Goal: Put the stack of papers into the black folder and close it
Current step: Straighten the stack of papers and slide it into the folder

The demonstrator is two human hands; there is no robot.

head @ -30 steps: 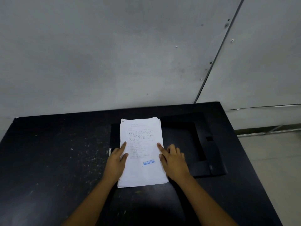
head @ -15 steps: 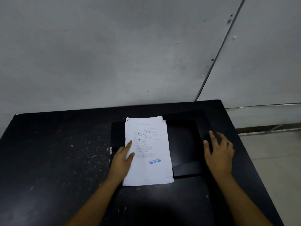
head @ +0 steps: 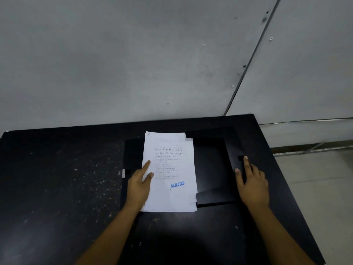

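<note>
A white stack of papers (head: 170, 169) with a blue "REJECTED" stamp lies on the left half of the open black folder (head: 210, 165). My left hand (head: 140, 183) rests flat on the papers' left edge, fingers spread, pressing them down. My right hand (head: 251, 181) lies on the folder's right flap, thumb and fingers against its edge near a small tab. Whether it grips the flap is unclear. The folder's bottom flap sticks up slightly at the papers' lower right corner.
The folder sits on a black table (head: 57, 178) with pale specks on the left. The table's right edge (head: 286, 178) drops to a light floor. A grey wall (head: 133, 64) stands right behind the table.
My right hand left the papers and moved right onto the folder's right flap. The papers shifted slightly right and farther into the folder. My left hand stayed on them.
</note>
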